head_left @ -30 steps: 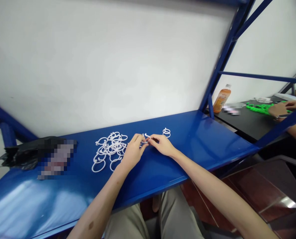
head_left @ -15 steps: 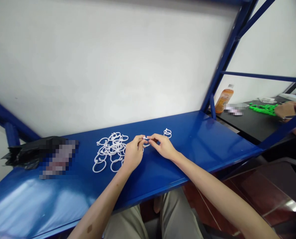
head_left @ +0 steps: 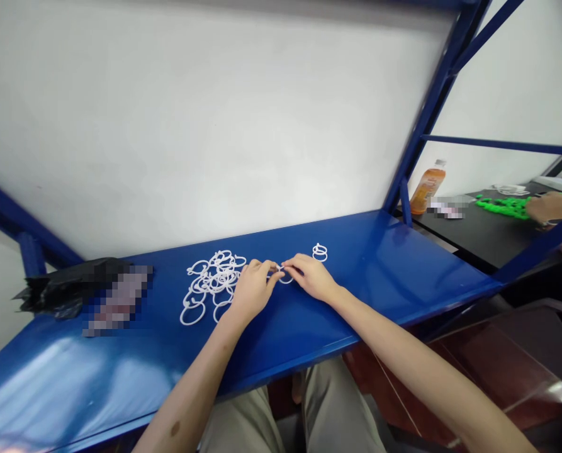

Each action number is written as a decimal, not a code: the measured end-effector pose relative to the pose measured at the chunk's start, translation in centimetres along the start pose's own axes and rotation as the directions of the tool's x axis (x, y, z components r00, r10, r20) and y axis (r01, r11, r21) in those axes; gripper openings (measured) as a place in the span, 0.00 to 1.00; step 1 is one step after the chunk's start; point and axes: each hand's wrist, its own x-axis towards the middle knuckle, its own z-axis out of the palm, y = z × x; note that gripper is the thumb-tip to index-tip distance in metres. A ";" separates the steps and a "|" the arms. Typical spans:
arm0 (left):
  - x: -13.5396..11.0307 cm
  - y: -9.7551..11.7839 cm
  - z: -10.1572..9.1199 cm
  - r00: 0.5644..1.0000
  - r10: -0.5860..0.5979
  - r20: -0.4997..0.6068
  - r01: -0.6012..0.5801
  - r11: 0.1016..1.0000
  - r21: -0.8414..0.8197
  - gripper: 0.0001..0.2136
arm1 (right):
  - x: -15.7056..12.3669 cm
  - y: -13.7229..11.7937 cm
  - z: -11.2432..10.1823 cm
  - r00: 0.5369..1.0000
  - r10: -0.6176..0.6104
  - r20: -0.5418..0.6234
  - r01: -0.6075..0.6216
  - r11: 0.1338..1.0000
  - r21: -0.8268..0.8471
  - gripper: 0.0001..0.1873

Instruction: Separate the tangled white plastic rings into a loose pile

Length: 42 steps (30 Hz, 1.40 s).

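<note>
Over the middle of the blue table [head_left: 379, 270], my left hand [head_left: 253, 286] and my right hand [head_left: 313, 277] meet fingertip to fingertip. Both pinch the ends of one thin white curtain ring [head_left: 286, 282], whose loop hangs below the fingers. The exact state of its fastening is hidden by my fingertips. Just left of my left hand lies a loose pile of white curtain rings [head_left: 214, 280], partly covered by that hand. Beyond my right hand, a small group of white rings [head_left: 320, 253] rests on the table.
A black plastic bag [head_left: 58, 289] and a blurred-out packet [head_left: 120, 302] lie at the left. Blue metal posts [head_left: 432, 119] frame the table. At right, a black table [head_left: 469, 233] holds a drink bottle [head_left: 428, 189] and green pieces [head_left: 505, 206] beside another person's hands [head_left: 549, 211].
My left fingers have flattened and turned over the ring's end, and the joined ends now sit slightly lower and to the right. The whole view has shifted slightly.
</note>
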 end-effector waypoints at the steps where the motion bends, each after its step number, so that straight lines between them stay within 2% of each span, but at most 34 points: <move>1: 0.0 -0.1 -0.2 1.000 0.016 0.006 -0.016 0.998 0.066 0.10 | 0.1 0.5 -0.2 0.997 0.064 -0.045 -0.066 0.997 -0.045 0.09; 5: -0.4 -0.8 -0.5 0.998 -0.001 0.067 -0.016 0.970 0.243 0.14 | 0.4 3.0 -2.0 0.922 0.322 -0.213 -0.366 0.905 -0.218 0.11; 9: -0.5 -1.3 -0.5 0.991 -0.035 0.125 -0.003 0.958 0.285 0.12 | 0.2 4.3 -3.6 0.849 0.491 -0.196 -0.527 0.763 -0.374 0.13; 13: -0.2 -1.3 -0.6 0.990 -0.053 0.129 0.018 0.965 0.263 0.11 | 0.1 3.6 -3.8 0.831 0.515 -0.209 -0.549 0.701 -0.456 0.16; 17: 0.0 -1.1 -0.8 0.999 -0.051 0.016 0.047 0.985 0.164 0.09 | 0.1 2.8 -3.5 0.822 0.524 -0.224 -0.560 0.671 -0.487 0.16; 20: 0.3 -1.0 -1.0 0.994 -0.091 -0.059 0.092 0.996 0.004 0.06 | 0.1 2.8 -3.5 0.822 0.527 -0.216 -0.556 0.661 -0.504 0.16; 24: 0.8 -1.2 -1.6 0.973 -0.227 -0.046 0.209 0.946 -0.248 0.06 | 0.0 3.3 -3.4 0.832 0.509 -0.222 -0.546 0.678 -0.492 0.15; 26: 0.9 -1.2 -1.8 0.952 -0.304 -0.024 0.276 0.893 -0.356 0.08 | 0.0 3.3 -3.3 0.854 0.460 -0.242 -0.519 0.730 -0.445 0.16; 28: 0.9 -1.1 -1.8 0.935 -0.355 -0.013 0.314 0.844 -0.435 0.08 | 0.1 2.7 -3.0 0.888 0.392 -0.240 -0.454 0.828 -0.329 0.16; 30: 0.9 -0.9 -1.8 0.929 -0.370 -0.014 0.320 0.819 -0.477 0.09 | 0.3 1.4 -2.5 0.933 0.319 -0.166 -0.343 0.928 -0.146 0.17; 32: 0.9 -0.6 -1.6 0.936 -0.352 -0.026 0.296 0.824 -0.484 0.08 | 0.5 -0.2 -1.8 0.968 0.248 -0.037 -0.246 0.968 0.056 0.17; 34: 0.8 -0.4 -1.4 0.953 -0.300 -0.037 0.249 0.848 -0.468 0.08 | 0.6 -1.6 -1.1 0.975 0.219 0.047 -0.224 0.950 0.216 0.16; 37: 0.7 -0.3 -0.8 0.978 -0.207 -0.023 0.178 0.888 -0.423 0.07 | 0.6 -2.5 -0.4 0.959 0.264 0.104 -0.284 0.891 0.353 0.13; 42: 0.3 0.0 0.0 0.998 -0.054 0.024 0.057 0.986 -0.154 0.09 | 0.7 -0.9 -0.3 0.903 0.418 0.100 -0.408 0.759 0.508 0.16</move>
